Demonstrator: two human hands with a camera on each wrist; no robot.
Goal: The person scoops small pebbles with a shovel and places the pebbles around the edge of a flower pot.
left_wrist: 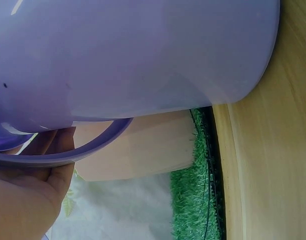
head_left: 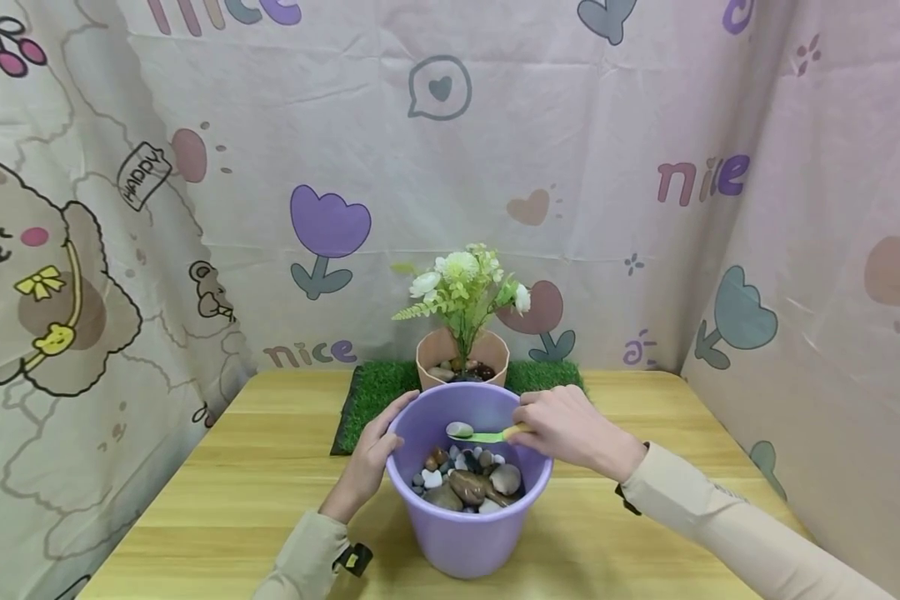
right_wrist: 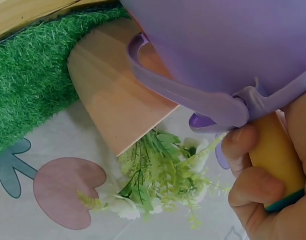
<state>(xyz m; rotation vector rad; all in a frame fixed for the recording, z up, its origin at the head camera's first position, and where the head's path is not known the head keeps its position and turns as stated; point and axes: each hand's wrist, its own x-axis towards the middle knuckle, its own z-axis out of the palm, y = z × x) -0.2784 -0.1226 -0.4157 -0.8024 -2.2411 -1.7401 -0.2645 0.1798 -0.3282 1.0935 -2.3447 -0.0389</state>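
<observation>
Green spoon (head_left: 487, 437), bearing one stone (head_left: 460, 429), lies within the purple bucket's (head_left: 465, 542) mouth, at nine o'clock from the right hand (head_left: 566, 425), which grips its handle. Left hand (head_left: 369, 458) grips the rim at nine o'clock. Flowerpot (right_wrist: 105, 90) stands at twelve.

The head view is bright, with soft light spread all over. The cloth (head_left: 450, 167) gets a bit darker in its corner folds. A soft, pale shadow lies on the surface (head_left: 607, 508) by the bucket (head_left: 465, 542), and the brown stone (head_left: 467, 486) has little shiny spots. That picture is mostly clear. The left wrist view is dimmer and a bit foggy. A small white shine sits on the bucket there, and the fingers (left_wrist: 64, 142) are in shade. The right wrist view looks soft too, and the white flowers (right_wrist: 125, 207) are a little fuzzy.
</observation>
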